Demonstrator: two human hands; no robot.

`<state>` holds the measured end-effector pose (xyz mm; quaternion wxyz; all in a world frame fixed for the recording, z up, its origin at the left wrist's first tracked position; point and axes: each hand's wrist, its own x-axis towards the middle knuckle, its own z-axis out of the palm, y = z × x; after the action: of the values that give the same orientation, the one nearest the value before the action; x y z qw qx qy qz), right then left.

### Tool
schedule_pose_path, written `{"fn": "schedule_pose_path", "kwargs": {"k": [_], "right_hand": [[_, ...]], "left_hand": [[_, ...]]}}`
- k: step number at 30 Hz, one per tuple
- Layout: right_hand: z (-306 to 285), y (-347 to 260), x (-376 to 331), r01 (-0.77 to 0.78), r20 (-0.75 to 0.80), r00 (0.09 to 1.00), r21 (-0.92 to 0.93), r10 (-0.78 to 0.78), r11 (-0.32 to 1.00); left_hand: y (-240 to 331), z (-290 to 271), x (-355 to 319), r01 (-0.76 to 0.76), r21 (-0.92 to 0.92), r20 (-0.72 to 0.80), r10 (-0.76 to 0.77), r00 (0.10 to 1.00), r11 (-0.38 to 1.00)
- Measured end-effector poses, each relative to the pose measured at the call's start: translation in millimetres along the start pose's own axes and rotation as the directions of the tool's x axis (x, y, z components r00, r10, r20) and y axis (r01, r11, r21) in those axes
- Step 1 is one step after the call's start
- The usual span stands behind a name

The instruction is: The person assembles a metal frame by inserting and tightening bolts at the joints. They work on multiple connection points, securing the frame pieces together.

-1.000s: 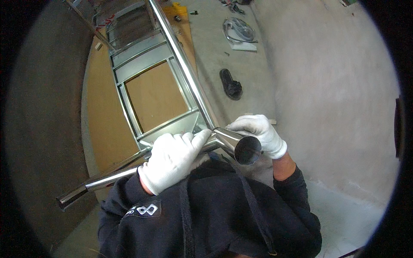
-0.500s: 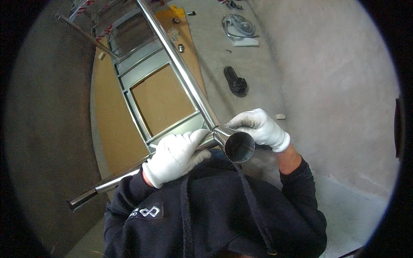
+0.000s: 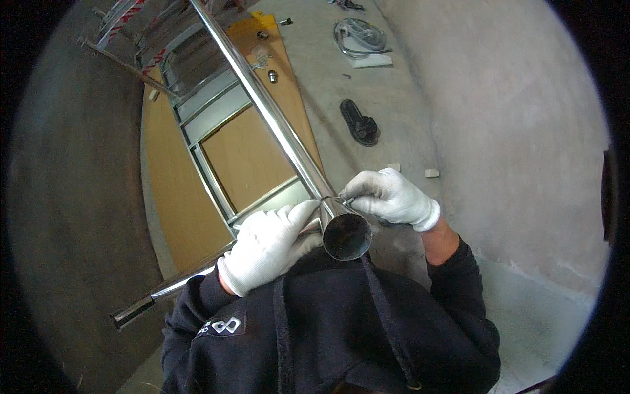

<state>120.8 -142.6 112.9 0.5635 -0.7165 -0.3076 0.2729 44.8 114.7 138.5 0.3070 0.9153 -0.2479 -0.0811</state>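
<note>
A shiny steel frame (image 3: 188,136) of round tubes stretches away from me. The open end (image 3: 347,237) of its long right-hand tube (image 3: 262,105) faces me at chest height. My left hand (image 3: 266,248), in a white glove, is closed around the near cross tube just left of that end, its thumb and fingers on the metal. At the right side of the tube end, my right hand (image 3: 397,200), also gloved in white, pinches a small metallic piece (image 3: 348,202) against the joint. The glove hides most of that piece, so its kind cannot be made out.
A brown board (image 3: 180,174) lies under the frame. Metal fittings (image 3: 273,77) rest on it. To the right on the floor are a black slipper (image 3: 359,123), a coiled clear hose (image 3: 359,36) and small blocks (image 3: 431,173). Walls rise on both sides.
The tube's open end has shifted left and slightly down, turning more squarely toward me. My right fingers remain pinched at its side, with the small metallic piece now showing more.
</note>
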Motion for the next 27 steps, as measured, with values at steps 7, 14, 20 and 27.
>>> {"fn": "schedule_pose_path", "kwargs": {"k": [7,14,20,27], "right_hand": [[-10,1,5,0.076,0.062,0.996,-0.091,-0.071,0.993],[-7,-2,11,0.025,0.082,0.996,-0.063,-0.019,0.998],[-3,18,16,0.057,0.103,0.992,0.152,-0.073,0.987],[-2,23,10,0.125,-0.028,0.992,0.081,-0.123,0.989]], "left_hand": [[6,-4,7,0.028,0.018,0.063,-0.029,0.998,0.999],[-1,2,6,-0.129,0.077,-0.040,0.132,0.990,0.989],[-1,7,10,-0.045,-0.053,-0.050,0.042,0.998,0.998],[22,-17,24,0.176,0.034,0.246,-0.179,0.953,0.984]]}}
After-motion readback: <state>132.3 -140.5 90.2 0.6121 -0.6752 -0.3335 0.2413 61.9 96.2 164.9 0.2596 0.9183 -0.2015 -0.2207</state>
